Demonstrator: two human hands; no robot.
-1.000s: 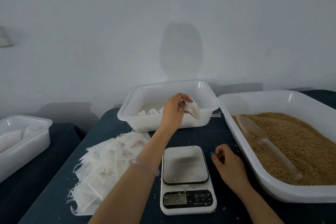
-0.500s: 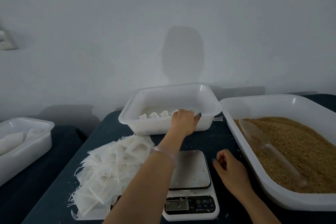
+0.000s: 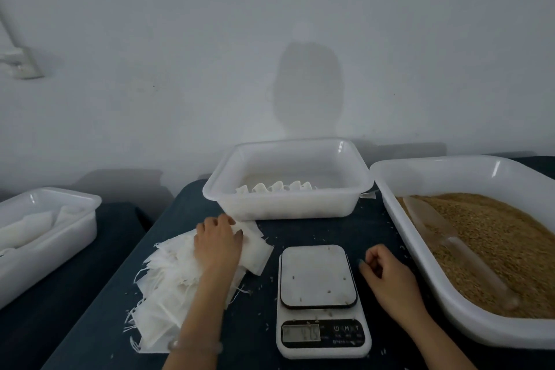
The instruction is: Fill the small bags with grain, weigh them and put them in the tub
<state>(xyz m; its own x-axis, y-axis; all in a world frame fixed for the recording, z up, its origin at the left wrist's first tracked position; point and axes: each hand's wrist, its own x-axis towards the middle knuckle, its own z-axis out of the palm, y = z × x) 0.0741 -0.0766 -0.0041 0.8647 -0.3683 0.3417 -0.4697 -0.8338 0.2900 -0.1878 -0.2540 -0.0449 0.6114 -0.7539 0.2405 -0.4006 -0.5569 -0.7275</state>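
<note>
The left hand (image 3: pixel 217 245) lies palm down on the pile of empty bags (image 3: pixel 168 285), fingers bent onto the top one; a pinch cannot be told. The right hand (image 3: pixel 387 272) rests loosely curled, holding nothing, beside the bare scale (image 3: pixel 319 276). A few filled bags (image 3: pixel 276 188) stand in the tub (image 3: pixel 285 208); the thick pile suggests most remain.

- Plain pale wall (image 3: pixel 180 39) ahead of me, a rounded shadow (image 3: pixel 309 84) on it.
- Dark-covered table (image 3: pixel 315 228) before me; a second table (image 3: pixel 120 228) at my left.
</note>
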